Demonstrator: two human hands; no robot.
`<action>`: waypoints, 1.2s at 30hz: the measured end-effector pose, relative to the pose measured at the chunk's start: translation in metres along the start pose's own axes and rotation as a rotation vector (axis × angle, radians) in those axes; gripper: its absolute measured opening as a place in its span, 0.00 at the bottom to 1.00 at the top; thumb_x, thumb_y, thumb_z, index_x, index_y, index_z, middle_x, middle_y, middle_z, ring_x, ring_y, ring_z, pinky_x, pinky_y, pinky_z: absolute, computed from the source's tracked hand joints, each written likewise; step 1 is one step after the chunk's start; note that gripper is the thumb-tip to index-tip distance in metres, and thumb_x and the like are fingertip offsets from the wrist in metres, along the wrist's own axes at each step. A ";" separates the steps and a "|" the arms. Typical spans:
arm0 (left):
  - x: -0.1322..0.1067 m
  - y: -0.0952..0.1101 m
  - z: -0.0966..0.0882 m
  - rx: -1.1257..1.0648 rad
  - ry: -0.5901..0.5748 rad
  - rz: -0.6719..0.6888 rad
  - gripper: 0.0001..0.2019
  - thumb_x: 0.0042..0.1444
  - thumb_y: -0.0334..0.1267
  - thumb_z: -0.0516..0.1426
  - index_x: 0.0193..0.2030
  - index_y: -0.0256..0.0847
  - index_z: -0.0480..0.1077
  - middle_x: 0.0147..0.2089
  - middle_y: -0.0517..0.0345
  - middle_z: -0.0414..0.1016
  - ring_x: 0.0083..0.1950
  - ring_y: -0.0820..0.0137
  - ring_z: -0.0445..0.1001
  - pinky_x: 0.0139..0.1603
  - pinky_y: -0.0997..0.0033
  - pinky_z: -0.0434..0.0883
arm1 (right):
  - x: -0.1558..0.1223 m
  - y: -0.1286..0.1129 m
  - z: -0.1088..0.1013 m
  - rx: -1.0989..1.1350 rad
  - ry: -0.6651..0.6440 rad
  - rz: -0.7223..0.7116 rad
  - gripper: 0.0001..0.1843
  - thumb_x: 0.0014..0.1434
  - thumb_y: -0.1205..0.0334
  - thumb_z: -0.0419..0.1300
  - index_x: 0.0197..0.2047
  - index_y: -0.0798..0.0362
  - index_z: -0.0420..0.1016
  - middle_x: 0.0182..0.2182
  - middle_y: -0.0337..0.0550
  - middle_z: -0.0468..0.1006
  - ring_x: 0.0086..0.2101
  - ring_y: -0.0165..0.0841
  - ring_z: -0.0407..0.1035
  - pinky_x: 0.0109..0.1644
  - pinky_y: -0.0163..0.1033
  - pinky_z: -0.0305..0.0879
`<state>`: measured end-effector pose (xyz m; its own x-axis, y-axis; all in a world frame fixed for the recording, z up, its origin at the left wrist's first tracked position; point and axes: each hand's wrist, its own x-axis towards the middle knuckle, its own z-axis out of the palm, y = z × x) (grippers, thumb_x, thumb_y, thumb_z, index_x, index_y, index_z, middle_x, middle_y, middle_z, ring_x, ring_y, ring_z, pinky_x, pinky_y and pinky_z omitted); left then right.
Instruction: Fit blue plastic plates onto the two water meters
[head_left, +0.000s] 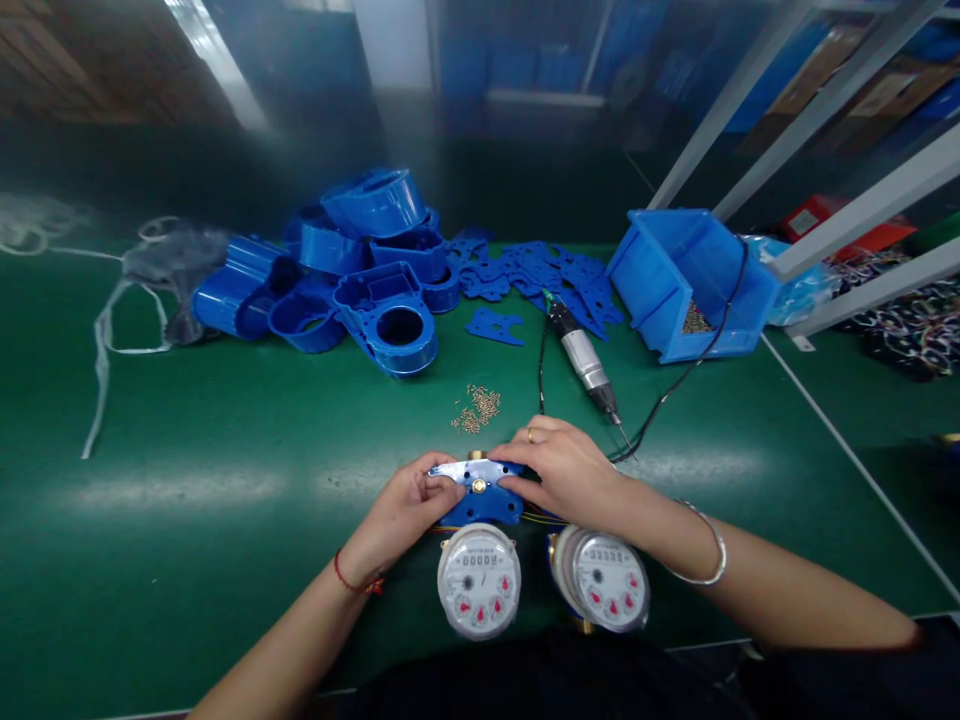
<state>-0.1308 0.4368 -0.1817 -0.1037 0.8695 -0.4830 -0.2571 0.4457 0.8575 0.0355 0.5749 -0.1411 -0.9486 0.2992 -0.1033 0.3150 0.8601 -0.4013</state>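
Between my two hands is a flat blue plastic plate (491, 507) with holes and a brass fitting (478, 486) at its middle. My left hand (409, 500) pinches the plate's left end between thumb and fingers. On the right end, my right hand (559, 465) grips it with thumb below and fingers above. Just under the plate, nearer to me, a round water meter (480, 582) lies dial up. A second water meter (606, 580) sits tilted below my right forearm. Thin coloured wires run from behind the plate toward the right.
A pile of small screws (478, 408) lies beyond my hands. An electric screwdriver (585, 360) with a black cable rests to the right, near a blue bin (697, 285) holding screws. Blue housings (397, 325) and loose blue plates (525, 270) are heaped behind; metal posts stand at right.
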 end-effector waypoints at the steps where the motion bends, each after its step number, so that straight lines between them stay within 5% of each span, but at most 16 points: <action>1: 0.000 -0.001 0.000 0.001 0.000 0.000 0.17 0.46 0.46 0.62 0.38 0.40 0.65 0.23 0.65 0.66 0.22 0.76 0.61 0.20 0.78 0.59 | 0.000 0.000 0.000 -0.005 -0.001 0.002 0.14 0.58 0.60 0.65 0.48 0.46 0.76 0.33 0.40 0.76 0.36 0.37 0.66 0.39 0.39 0.56; 14: 0.007 0.000 -0.004 0.140 -0.022 0.012 0.18 0.47 0.48 0.60 0.40 0.39 0.64 0.24 0.65 0.66 0.23 0.76 0.62 0.22 0.77 0.59 | 0.000 -0.004 0.003 -0.051 0.013 0.045 0.12 0.58 0.56 0.66 0.45 0.46 0.77 0.33 0.40 0.77 0.39 0.39 0.67 0.41 0.41 0.59; 17: 0.003 0.007 -0.009 0.228 -0.037 0.030 0.20 0.49 0.48 0.60 0.44 0.39 0.64 0.28 0.62 0.70 0.27 0.72 0.68 0.26 0.73 0.65 | -0.011 -0.004 -0.009 -0.045 0.110 0.056 0.17 0.57 0.56 0.65 0.50 0.48 0.74 0.38 0.42 0.76 0.41 0.39 0.67 0.45 0.44 0.62; 21: -0.024 0.025 -0.018 0.715 0.320 0.390 0.21 0.55 0.50 0.56 0.50 0.39 0.66 0.42 0.51 0.74 0.42 0.62 0.72 0.45 0.57 0.70 | -0.054 -0.014 -0.024 -0.026 0.411 0.130 0.18 0.66 0.53 0.53 0.53 0.55 0.69 0.46 0.49 0.73 0.45 0.41 0.66 0.49 0.48 0.64; 23: -0.043 0.031 -0.014 0.908 0.453 0.640 0.16 0.59 0.46 0.54 0.50 0.41 0.66 0.45 0.51 0.73 0.46 0.63 0.71 0.48 0.58 0.70 | -0.081 -0.023 -0.018 -0.059 0.486 0.121 0.20 0.65 0.49 0.52 0.52 0.56 0.68 0.47 0.52 0.71 0.46 0.43 0.65 0.48 0.50 0.65; 28: -0.068 0.023 0.022 1.065 0.150 1.002 0.12 0.60 0.37 0.54 0.50 0.40 0.66 0.47 0.52 0.71 0.50 0.64 0.69 0.50 0.63 0.70 | -0.117 -0.038 0.030 -0.153 0.510 0.069 0.29 0.58 0.48 0.59 0.56 0.58 0.64 0.52 0.57 0.66 0.50 0.49 0.62 0.48 0.56 0.67; 32: -0.061 0.008 0.047 1.109 0.036 1.080 0.11 0.59 0.36 0.57 0.48 0.39 0.67 0.48 0.49 0.70 0.52 0.61 0.66 0.52 0.57 0.68 | -0.119 -0.038 0.053 -0.160 0.526 0.105 0.32 0.58 0.54 0.62 0.60 0.60 0.60 0.51 0.58 0.66 0.50 0.49 0.62 0.48 0.56 0.69; 36: -0.056 0.000 0.052 1.108 0.026 1.089 0.07 0.59 0.31 0.57 0.44 0.39 0.68 0.45 0.50 0.70 0.50 0.61 0.67 0.50 0.58 0.68 | -0.132 -0.036 0.053 -0.123 0.526 0.120 0.34 0.54 0.61 0.65 0.61 0.60 0.58 0.51 0.58 0.66 0.51 0.49 0.61 0.51 0.56 0.69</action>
<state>-0.0747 0.3997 -0.1455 0.2189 0.8683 0.4452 0.7633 -0.4366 0.4762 0.1477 0.4828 -0.1610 -0.7723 0.5368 0.3396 0.4510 0.8399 -0.3020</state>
